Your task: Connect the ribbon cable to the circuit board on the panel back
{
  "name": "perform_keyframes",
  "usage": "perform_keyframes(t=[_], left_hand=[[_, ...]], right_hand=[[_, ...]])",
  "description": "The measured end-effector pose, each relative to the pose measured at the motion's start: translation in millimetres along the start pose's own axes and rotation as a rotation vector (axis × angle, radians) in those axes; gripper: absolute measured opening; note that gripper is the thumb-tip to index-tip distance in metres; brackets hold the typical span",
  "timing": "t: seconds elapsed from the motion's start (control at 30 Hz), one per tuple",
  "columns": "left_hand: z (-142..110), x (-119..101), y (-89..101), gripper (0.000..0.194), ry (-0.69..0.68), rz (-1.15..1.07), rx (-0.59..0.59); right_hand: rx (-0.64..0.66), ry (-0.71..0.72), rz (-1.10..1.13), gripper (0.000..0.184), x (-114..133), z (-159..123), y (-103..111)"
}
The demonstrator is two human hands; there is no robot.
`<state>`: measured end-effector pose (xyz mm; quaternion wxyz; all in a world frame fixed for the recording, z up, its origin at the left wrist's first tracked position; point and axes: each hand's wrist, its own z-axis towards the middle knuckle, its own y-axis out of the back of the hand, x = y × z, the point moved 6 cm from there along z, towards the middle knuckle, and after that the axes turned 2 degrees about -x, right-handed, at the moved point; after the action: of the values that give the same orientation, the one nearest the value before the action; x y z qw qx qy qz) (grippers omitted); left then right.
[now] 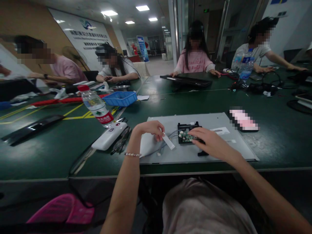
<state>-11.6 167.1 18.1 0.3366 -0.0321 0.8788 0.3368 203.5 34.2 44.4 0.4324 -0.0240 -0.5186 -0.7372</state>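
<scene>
In front of me lies a flat grey metal panel on the table. A black plastic housing with a green circuit board rests on it. My left hand is closed, pinching one end of a white strip just left of the board. Stretched out over the board's right side is my right hand, its fingertips at the board and thumb apart; I cannot tell how firmly they touch. Thin grey cables run beneath the strip to the board. A small black piece sits below my right hand.
On the left stand a water bottle, a white power bank and a blue tray. To the right lies a phone. Several co-workers sit around the green table. A pink basket is below the table edge.
</scene>
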Motion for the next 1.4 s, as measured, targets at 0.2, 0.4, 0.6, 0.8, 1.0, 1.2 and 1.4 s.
perform_keyframes(t=[0.2,0.4,0.6,0.8,1.0,1.2,1.4], left_hand=[[-2,3,13.0,0.03,0.029,0.063,-0.083],[-14,-27,8.2,0.029,-0.225,-0.048,-0.041],[2,-24,-24.3,0.019,-0.146,0.144,0.178],[18,-18,-20.1,0.026,-0.142,0.211,0.103],[24,-12,-17.0,0.03,-0.118,0.18,0.078],[25,-10,-17.5,0.032,-0.096,0.155,0.075],[23,-10,-18.5,0.033,-0.082,0.142,0.076]], right_hand=[[0.084,0.194,-0.182,0.045,52,12,-53],[0.087,0.233,-0.214,0.039,58,19,-76],[0.09,0.244,-0.206,0.034,55,17,-86],[0.052,0.254,-0.205,0.03,55,13,-87],[0.032,0.243,-0.21,0.019,57,9,-85],[0.018,0.229,-0.22,0.018,58,8,-84],[0.012,0.221,-0.212,0.019,58,7,-84]])
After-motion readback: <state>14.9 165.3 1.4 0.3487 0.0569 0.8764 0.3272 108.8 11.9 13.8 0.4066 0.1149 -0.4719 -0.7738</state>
